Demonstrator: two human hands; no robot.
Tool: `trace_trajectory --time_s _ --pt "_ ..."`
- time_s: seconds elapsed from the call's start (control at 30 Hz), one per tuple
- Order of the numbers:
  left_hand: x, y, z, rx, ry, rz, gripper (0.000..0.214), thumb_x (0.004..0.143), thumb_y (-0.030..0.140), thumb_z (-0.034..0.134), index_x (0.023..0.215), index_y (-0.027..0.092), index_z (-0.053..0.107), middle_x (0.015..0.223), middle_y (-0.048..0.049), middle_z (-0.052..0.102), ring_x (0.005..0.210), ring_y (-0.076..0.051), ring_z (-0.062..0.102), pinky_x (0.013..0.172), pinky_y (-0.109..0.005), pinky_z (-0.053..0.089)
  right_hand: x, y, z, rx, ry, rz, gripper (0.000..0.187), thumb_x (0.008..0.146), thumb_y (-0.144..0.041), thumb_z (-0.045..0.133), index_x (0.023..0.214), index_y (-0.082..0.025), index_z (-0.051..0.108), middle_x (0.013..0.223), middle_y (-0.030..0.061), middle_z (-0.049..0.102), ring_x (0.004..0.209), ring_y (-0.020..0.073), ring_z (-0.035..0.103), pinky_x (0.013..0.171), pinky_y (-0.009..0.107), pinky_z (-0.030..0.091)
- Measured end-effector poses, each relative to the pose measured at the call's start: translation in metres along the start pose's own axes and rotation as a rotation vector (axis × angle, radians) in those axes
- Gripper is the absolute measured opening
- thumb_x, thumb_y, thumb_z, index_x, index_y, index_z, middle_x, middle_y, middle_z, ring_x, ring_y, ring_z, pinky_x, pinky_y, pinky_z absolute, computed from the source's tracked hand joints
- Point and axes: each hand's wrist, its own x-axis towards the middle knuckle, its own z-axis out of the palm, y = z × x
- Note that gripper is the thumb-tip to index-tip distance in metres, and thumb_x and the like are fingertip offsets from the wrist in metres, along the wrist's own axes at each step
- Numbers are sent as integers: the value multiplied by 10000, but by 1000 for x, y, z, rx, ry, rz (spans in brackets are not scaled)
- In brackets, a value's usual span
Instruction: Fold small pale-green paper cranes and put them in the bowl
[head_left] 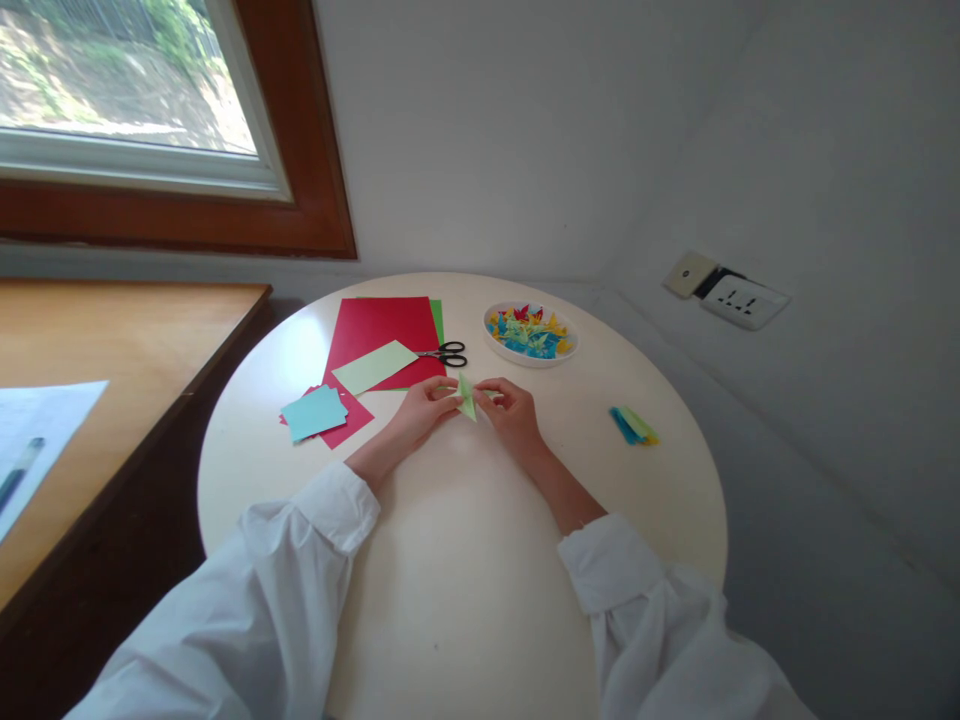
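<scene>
Between my two hands is a small folded piece of light green paper (466, 397), held just above the round white table (465, 560). My left hand (427, 408) pinches its left side between thumb and fingers. On the other side, my right hand (511, 408) grips the right part in the same way. The paper's middle stands up as a pointed flap; its ends are partly hidden by my fingers. Right behind my hands lie black-handled scissors (452, 354), their blades partly covered by a pale green paper strip (375, 367).
Red sheets (382, 325) lie at the back over a green one (437, 320). A white oval dish (517, 358) holds several colourful folded papers. Light blue squares (315, 412) sit left, folded coloured pieces (634, 426) right. A wooden desk (150, 330) stands at left, below a window.
</scene>
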Motion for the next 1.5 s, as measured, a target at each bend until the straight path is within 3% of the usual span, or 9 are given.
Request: trace_trajectory --time_s 0.4,0.83,1.5 --pt "1 -2 -2 -13 33 12 288 556 133 721 820 108 608 779 -30 644 679 -102 600 683 -236 457 0 2 1 -22 -41 12 254 665 -343 631 863 -185 636 839 46 657 794 181 586 606 267 459" --pt "5 -4 -4 -44 79 19 300 587 241 754 816 114 607 750 -33 626 680 -119 598 658 -255 463 0 5 2 106 -111 34 289 642 -288 609 919 -209 598 821 26 675 751 174 630 644 295 506" --pt "7 -5 -8 -212 25 2 182 667 205 710 792 95 634 769 -79 676 755 -171 634 669 -259 475 0 6 0 251 -149 89 384 637 -335 649 990 -199 589 831 40 705 751 183 657 705 325 520"
